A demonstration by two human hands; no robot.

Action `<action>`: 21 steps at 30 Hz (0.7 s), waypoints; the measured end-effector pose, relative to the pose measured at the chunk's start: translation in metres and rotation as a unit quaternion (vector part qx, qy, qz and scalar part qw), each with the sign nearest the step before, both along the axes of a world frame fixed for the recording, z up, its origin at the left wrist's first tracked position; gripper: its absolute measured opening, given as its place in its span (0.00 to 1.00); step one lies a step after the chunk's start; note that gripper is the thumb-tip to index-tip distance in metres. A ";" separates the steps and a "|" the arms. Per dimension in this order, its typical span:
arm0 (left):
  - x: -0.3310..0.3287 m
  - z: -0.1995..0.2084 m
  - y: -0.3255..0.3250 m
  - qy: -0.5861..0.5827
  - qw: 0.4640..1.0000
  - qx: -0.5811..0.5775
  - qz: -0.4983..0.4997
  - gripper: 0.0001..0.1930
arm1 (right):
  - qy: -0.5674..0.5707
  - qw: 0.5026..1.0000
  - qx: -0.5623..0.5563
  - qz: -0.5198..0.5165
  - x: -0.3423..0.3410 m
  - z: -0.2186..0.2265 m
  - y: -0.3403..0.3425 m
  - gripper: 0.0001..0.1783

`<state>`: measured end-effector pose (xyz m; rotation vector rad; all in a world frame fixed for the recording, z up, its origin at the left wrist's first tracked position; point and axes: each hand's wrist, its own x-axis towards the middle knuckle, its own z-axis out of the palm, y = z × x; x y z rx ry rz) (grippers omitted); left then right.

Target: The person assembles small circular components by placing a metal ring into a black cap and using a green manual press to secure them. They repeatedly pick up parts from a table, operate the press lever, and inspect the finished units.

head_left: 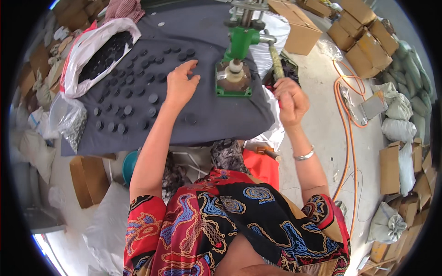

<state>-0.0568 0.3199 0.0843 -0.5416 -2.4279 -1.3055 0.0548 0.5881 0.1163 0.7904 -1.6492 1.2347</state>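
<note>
My right hand is wrapped round the lever handle of a green hand press at the far right of the table. A pale round piece sits under the ram, above the press's base plate. To the left of the press, my left hand reaches over the cloth with fingers stretched and thumb apart; nothing shows in it. Just beyond its fingertips lies a small black round cap. Many similar caps are scattered over the dark tablecloth, left of that hand.
A white bag of black pieces lies open at the table's left. Before it rests a clear bag of small shiny parts. An orange hose crosses the floor at right, near cardboard boxes. A teal basin stands below the table edge.
</note>
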 end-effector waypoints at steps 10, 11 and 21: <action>0.095 -0.023 -0.039 0.025 0.952 -0.294 -0.081 0.21 | -0.172 0.970 -0.167 0.046 -0.029 0.121 -0.002 0.14; 0.092 -0.032 -0.040 0.025 0.955 -0.287 -0.077 0.21 | -0.179 0.966 -0.178 0.051 -0.037 0.131 0.000 0.14; 0.027 -0.009 0.035 0.032 0.994 -0.090 -0.046 0.30 | -0.207 0.952 -0.222 0.048 -0.088 0.164 0.021 0.13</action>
